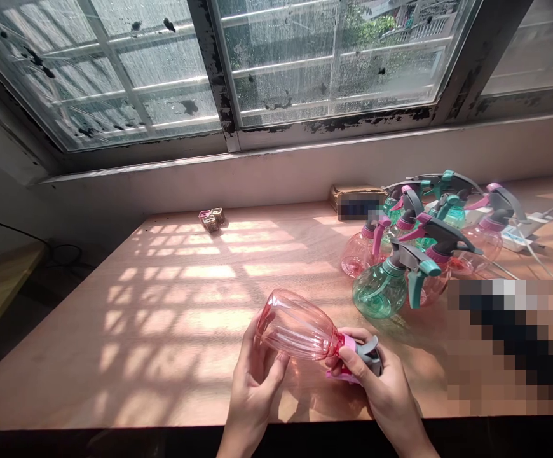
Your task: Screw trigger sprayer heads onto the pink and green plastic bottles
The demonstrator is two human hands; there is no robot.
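Observation:
A clear pink spray bottle [298,324] lies on its side in the air between my hands, above the front of the table. Its base points left and its pink and grey trigger head [369,356] points right. My left hand [257,372] is closed around the base end, thumb along the lower side. With my right hand [372,375] I grip the pink collar and the trigger head, which my fingers partly cover. Behind and to the right stand several more spray bottles, among them a green one [379,292] nearest my right hand.
Small square pieces [211,219] sit near the table's back edge. A cardboard box [356,198] stands by the wall, and a white power strip [519,235] with cables lies at the right. The front right of the wooden table [162,356] is partly pixelated.

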